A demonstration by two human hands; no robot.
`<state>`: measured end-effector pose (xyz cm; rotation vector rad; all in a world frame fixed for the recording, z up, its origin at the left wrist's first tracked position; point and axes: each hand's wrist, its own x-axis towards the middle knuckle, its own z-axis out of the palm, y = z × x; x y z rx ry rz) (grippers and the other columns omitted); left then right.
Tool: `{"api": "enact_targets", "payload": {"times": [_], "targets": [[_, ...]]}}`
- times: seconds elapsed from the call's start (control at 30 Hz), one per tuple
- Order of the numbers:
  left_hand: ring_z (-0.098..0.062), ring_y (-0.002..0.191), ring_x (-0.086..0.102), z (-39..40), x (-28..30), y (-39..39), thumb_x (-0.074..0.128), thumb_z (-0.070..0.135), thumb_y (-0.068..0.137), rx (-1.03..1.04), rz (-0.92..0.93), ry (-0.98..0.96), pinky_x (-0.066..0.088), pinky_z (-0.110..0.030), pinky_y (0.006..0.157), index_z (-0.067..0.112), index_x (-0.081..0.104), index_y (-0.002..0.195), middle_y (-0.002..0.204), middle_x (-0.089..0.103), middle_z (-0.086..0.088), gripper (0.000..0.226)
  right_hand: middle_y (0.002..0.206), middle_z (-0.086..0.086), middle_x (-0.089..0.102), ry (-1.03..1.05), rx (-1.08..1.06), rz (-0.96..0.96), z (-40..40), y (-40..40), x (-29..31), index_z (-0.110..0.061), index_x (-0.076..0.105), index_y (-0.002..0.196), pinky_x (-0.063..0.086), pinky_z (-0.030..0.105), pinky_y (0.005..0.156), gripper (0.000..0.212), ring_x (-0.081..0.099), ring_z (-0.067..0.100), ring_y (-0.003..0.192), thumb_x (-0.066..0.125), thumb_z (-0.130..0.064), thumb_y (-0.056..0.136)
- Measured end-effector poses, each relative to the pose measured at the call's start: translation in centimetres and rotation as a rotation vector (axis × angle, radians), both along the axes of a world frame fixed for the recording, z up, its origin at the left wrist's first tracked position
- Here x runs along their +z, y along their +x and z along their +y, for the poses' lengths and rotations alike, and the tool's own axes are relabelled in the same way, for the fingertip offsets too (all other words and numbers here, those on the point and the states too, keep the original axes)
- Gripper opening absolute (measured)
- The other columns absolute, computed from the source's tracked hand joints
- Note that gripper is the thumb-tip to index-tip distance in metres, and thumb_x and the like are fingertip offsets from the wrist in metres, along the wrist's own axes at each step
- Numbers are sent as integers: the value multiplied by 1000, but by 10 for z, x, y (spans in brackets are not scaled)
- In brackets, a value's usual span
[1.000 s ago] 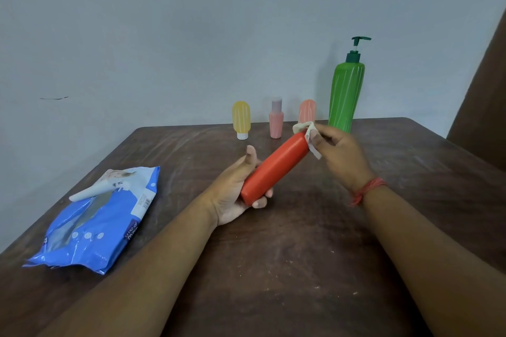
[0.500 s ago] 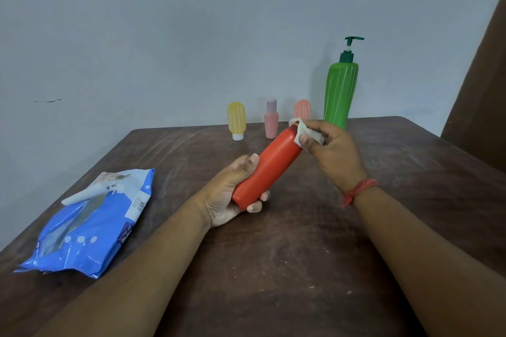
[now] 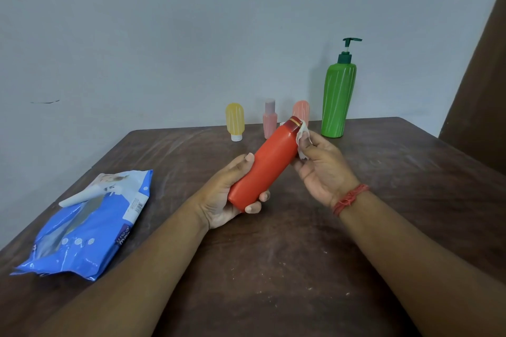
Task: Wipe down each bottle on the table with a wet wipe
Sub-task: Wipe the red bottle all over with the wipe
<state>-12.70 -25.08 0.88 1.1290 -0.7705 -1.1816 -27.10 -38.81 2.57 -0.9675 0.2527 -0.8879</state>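
My left hand grips the lower end of a red bottle, which is tilted with its cap pointing up and away. My right hand presses a small white wet wipe against the bottle's right side, just below the cap. At the back of the table stand a yellow tube, a small pink bottle, a pink tube partly hidden behind the red bottle, and a tall green pump bottle.
A blue wet-wipe pack lies on the left side of the brown wooden table, its flap lifted. A grey wall rises right behind the table. Something dark brown stands at the far right.
My right hand has slid the wipe from over the cap down to the bottle's side, so the cap shows. The red bottle is tilted slightly more upright.
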Motion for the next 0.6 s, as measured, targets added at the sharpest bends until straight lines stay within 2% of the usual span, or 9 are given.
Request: {"api": "enact_targets", "payload": {"times": [0.07,0.17,0.23,0.37,0.43,0.53,0.6], "targets": [[-23,76,67,3,-2,4,66,43,88,-13,69,-72,54,-27,52,9,54,128,109,62,-13,54,121,12,68,22,38,-14,4,0,1,-1,57,132,54,37,96,35,66,20,111,51,-17,101],[-28,75,60,6,0,2,82,46,78,-121,112,-174,46,-26,45,14,50,137,109,63,-18,74,115,11,71,44,53,10,4,-1,1,-1,57,131,53,41,99,34,66,23,112,50,-17,102],[-27,74,60,4,1,-1,82,47,78,-106,87,-184,45,-27,46,14,50,136,108,63,-18,74,113,12,72,34,36,64,6,-2,0,0,58,129,55,41,97,31,68,24,111,49,-16,103],[-24,73,59,3,6,-5,63,43,90,-24,124,-206,45,-25,46,10,47,140,105,67,-16,62,109,12,74,-138,-9,279,20,0,-4,-1,65,116,58,37,90,22,71,23,104,51,-12,103],[-24,73,59,2,5,-5,62,44,89,-39,146,-207,44,-25,47,10,46,141,104,68,-15,64,105,11,75,-176,-93,236,18,1,-1,-1,67,110,58,35,88,19,71,22,103,52,-9,101],[-24,74,60,2,5,-8,62,44,90,-87,134,-176,46,-25,48,10,45,143,105,66,-15,65,100,9,74,-74,-185,96,8,0,5,-3,68,106,59,36,86,18,71,22,98,52,-10,102],[-24,75,60,2,5,-7,61,45,91,-75,134,-184,47,-25,48,10,45,143,105,65,-16,64,97,8,75,-118,-127,187,13,0,-2,-4,69,104,59,36,84,19,71,22,96,53,-14,102]]}}
